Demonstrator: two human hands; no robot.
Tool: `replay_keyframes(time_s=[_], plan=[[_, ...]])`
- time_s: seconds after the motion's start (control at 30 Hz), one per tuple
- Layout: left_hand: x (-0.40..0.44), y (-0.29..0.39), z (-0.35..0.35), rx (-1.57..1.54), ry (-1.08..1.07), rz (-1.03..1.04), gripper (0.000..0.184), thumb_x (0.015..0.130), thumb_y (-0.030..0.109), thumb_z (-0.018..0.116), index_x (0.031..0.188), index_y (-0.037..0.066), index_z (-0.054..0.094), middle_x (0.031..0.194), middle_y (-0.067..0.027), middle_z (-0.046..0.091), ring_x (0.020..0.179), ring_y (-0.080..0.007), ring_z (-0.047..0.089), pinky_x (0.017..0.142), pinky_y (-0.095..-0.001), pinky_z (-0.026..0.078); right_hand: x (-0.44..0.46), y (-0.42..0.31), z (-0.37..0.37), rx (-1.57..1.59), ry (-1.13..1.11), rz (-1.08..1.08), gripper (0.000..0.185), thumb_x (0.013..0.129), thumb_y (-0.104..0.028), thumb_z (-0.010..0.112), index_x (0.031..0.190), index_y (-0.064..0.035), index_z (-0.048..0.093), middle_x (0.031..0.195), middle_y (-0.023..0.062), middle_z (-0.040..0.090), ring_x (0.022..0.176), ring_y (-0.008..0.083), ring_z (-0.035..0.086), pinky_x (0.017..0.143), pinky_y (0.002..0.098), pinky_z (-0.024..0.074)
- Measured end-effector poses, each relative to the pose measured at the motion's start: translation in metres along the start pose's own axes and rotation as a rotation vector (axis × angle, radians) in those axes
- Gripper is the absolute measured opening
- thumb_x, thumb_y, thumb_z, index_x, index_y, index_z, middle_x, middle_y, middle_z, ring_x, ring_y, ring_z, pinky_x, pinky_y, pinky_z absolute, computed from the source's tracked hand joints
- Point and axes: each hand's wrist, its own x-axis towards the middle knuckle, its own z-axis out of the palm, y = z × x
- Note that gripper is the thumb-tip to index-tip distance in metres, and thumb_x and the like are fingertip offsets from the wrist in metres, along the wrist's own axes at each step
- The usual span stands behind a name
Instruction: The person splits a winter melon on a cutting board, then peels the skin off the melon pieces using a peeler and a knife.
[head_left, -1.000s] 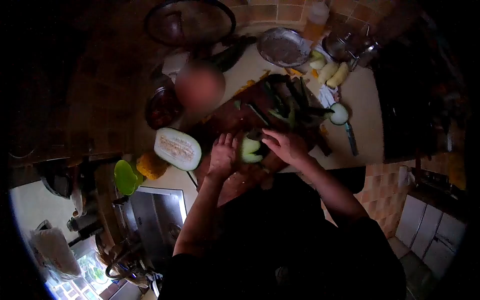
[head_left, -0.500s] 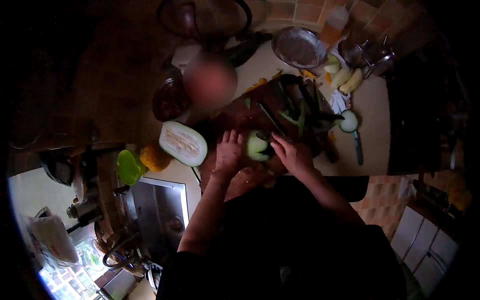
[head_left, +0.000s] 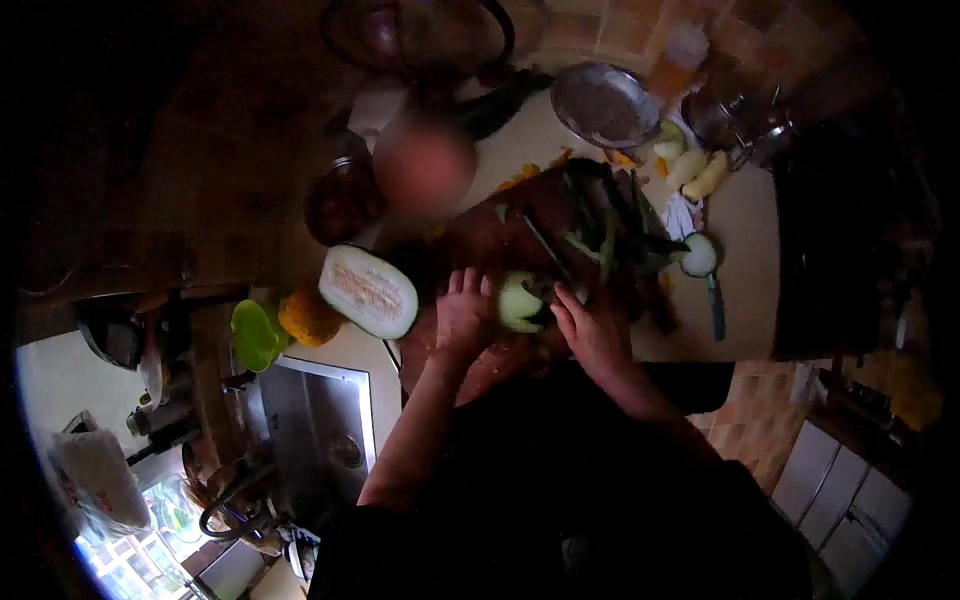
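Observation:
A pale green piece of gourd (head_left: pixel 518 303), partly peeled, lies on the brown cutting board (head_left: pixel 480 235) between my hands. My left hand (head_left: pixel 465 315) rests at its left side with fingers stretched out, touching or almost touching it. At the gourd's right side my right hand (head_left: pixel 597 335) is closed around a dark knife (head_left: pixel 541 287), its blade dim against the gourd; most of the handle is hidden. Long dark green peel strips (head_left: pixel 600 225) lie on the board beyond my right hand.
A halved, seeded gourd (head_left: pixel 368 291) stands left of the board, near an orange squash (head_left: pixel 309 316) and green bowl (head_left: pixel 257 335). The sink (head_left: pixel 370 400) is nearer me. Behind are a metal bowl (head_left: pixel 603 103) and peeled pieces (head_left: pixel 708 177); a teal-handled tool (head_left: pixel 717 307) lies right.
My right hand and the knife have shifted slightly right and nearer me. The left hand stays beside the gourd piece. The whole view has moved a little.

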Motion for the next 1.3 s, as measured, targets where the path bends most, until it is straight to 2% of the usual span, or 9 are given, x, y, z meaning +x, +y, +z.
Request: replay_keyframes(time_s=[0.1,0.33,0.53,0.77,0.87,1.07,1.17,1.23,1.3], plan=[[-0.004,-0.001,0.009,0.057,0.01,0.029,0.116,0.05,0.061,0.092,0.142,0.007,0.047,0.138,-0.016,0.049,0.132,-0.0394,0.046,0.106,-0.0528,0.046,-0.013,0.002,0.001,0.01,0.125,-0.061,0.029,0.096,-0.03,0.072,0.121,-0.0152,0.073,0.067,0.0146,0.067,0.062,0.0332,0.068,0.06,0.0453,0.0553],[-0.001,0.009,-0.03,-0.019,-0.081,-0.008,0.11,0.054,0.061,0.089,0.141,0.007,0.049,0.14,-0.0153,0.05,0.132,-0.0372,0.048,0.105,-0.0522,0.046,0.004,0.008,0.002,0.01,-0.067,0.052,0.027,0.098,-0.033,0.067,0.116,-0.0136,0.074,0.074,0.0158,0.071,0.071,0.0351,0.071,0.064,0.0463,0.0579],[0.002,0.009,0.011,0.251,0.233,0.204,0.088,0.066,0.049,0.083,0.138,0.01,0.053,0.133,-0.0113,0.054,0.125,-0.0305,0.053,0.103,-0.055,0.047,0.022,0.03,0.008,0.065,-0.09,-0.034,0.027,0.099,-0.034,0.066,0.116,-0.0158,0.075,0.074,0.0138,0.071,0.066,0.0362,0.069,0.06,0.0457,0.0555],[0.01,0.02,-0.017,0.151,-0.002,0.095,0.085,0.067,0.048,0.083,0.139,0.013,0.053,0.135,-0.0096,0.052,0.126,-0.0296,0.051,0.102,-0.0564,0.047,-0.003,0.001,-0.014,-0.24,-0.11,-0.024,0.029,0.097,-0.03,0.069,0.119,-0.0109,0.073,0.069,0.0121,0.066,0.064,0.0308,0.067,0.059,0.0428,0.0527],[0.01,0.023,-0.03,0.121,-0.049,0.068,0.082,0.069,0.046,0.082,0.139,0.013,0.053,0.135,-0.0093,0.051,0.126,-0.0294,0.051,0.101,-0.056,0.047,-0.013,0.0,-0.005,-0.27,-0.049,-0.04,0.035,0.098,-0.035,0.065,0.126,-0.0146,0.069,0.061,0.0088,0.065,0.056,0.0293,0.067,0.051,0.0423,0.0518],[0.012,0.02,-0.022,0.114,0.004,0.014,0.069,0.079,0.036,0.076,0.141,0.014,0.053,0.134,-0.0095,0.052,0.125,-0.0292,0.051,0.1,-0.0549,0.047,-0.06,-0.017,0.001,-0.041,-0.224,0.273,0.043,0.102,-0.033,0.061,0.14,-0.0139,0.056,0.069,0.0121,0.068,0.058,0.0312,0.068,0.052,0.0429,0.0522],[0.021,0.023,-0.012,0.142,0.012,-0.052,0.062,0.084,0.029,0.07,0.142,0.016,0.053,0.132,-0.0093,0.053,0.125,-0.0292,0.052,0.099,-0.0537,0.048,-0.061,-0.026,-0.012,-0.019,-0.3,0.283,0.044,0.103,-0.033,0.059,0.143,-0.0144,0.053,0.074,0.0144,0.069,0.059,0.0332,0.068,0.052,0.0433,0.0524],[0.015,0.022,-0.012,0.142,0.077,-0.037,0.058,0.086,0.024,0.067,0.141,0.016,0.053,0.131,-0.0092,0.053,0.125,-0.0291,0.052,0.098,-0.0528,0.049,-0.063,-0.025,-0.006,-0.096,-0.177,0.271,0.043,0.104,-0.033,0.059,0.142,-0.0152,0.055,0.076,0.0149,0.07,0.062,0.0347,0.068,0.054,0.0445,0.0527],[0.019,0.015,0.004,0.174,0.095,-0.035,0.07,0.079,0.04,0.076,0.14,0.014,0.052,0.135,-0.0125,0.052,0.129,-0.0329,0.05,0.099,-0.0539,0.049,-0.049,-0.02,-0.004,-0.115,-0.079,0.244,0.042,0.103,-0.032,0.06,0.141,-0.016,0.057,0.077,0.0151,0.071,0.063,0.0356,0.068,0.055,0.0455,0.0528]])
